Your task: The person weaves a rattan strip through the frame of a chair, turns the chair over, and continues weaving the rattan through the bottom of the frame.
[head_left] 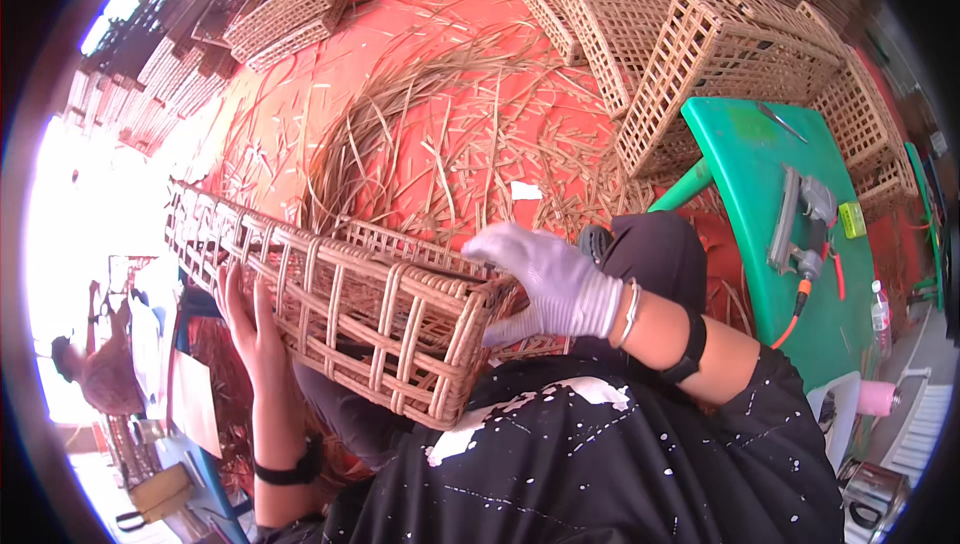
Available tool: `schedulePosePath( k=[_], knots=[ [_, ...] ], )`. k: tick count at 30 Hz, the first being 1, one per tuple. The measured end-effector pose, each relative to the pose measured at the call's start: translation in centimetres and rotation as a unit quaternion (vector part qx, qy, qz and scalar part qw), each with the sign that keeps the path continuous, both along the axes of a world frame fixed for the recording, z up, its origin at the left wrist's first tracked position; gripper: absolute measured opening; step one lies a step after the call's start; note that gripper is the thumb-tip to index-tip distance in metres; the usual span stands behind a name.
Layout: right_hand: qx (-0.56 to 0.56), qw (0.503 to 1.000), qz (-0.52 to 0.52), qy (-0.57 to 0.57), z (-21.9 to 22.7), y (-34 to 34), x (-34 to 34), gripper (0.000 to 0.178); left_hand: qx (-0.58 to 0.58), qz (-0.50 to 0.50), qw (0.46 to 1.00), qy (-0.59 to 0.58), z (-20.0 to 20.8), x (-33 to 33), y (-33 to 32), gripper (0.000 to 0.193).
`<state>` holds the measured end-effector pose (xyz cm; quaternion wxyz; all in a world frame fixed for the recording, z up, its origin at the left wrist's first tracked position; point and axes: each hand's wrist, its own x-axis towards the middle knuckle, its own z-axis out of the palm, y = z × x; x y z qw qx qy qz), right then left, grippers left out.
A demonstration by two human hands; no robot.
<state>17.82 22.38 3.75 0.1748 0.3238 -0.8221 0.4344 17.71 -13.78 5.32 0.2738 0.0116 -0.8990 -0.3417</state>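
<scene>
A brown woven wicker basket (370, 319) with an open lattice of strands lies tilted across my lap, its long side running toward the far left. My left hand (255, 319), bare, rests against the outer long side with its fingers stretched upward. At the basket's right end, my right hand (550, 279) in a pale lilac glove holds the corner, fingers above and thumb lower down. Part of that corner is hidden behind the glove. Dark bands circle both forearms.
Cut cane strips (400, 124) litter the red floor ahead. On the right, a green stool (780, 314) carries a nail gun (800, 219) with an orange hose fitting and a small yellow box (852, 220). Large lattice baskets (690, 74) stand behind it. A person (105, 354) is at far left.
</scene>
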Motion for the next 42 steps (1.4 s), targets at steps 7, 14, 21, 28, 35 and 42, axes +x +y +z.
schedulePosePath(
  k=[7, 14, 21, 28, 35, 42],
  knots=[
    [0.27, 0.937, 0.15, -0.162, 1.0, -1.0, 1.0, 0.057, 0.268, -0.092, 0.959, -0.015, 0.5, -3.6, 0.4, 0.051],
    [0.299, 0.879, 0.248, -0.276, 1.3, -1.8, 4.0, 0.065, 0.158, -0.212, 0.963, -0.054, 3.0, -6.8, 1.7, 0.053],
    [0.153, 0.878, 0.326, -0.315, -2.5, -2.0, 4.0, 0.057, 0.098, -0.174, 0.964, -0.175, 3.3, -9.1, 4.5, 0.052],
    [0.389, 0.728, 0.447, -0.344, -3.4, -2.4, -6.8, 0.034, 0.008, -0.154, 0.978, -0.142, 2.7, -9.5, 2.9, 0.048],
    [0.662, 0.703, 0.161, -0.203, -12.8, -7.3, -23.8, 0.032, 0.071, -0.12, 0.975, -0.173, 3.5, -10.0, 0.4, 0.048],
    [0.542, 0.793, 0.077, -0.268, -29.5, -12.9, -20.4, 0.03, -0.023, -0.074, 0.978, -0.195, 3.4, -8.7, -2.4, 0.045]
  ],
)
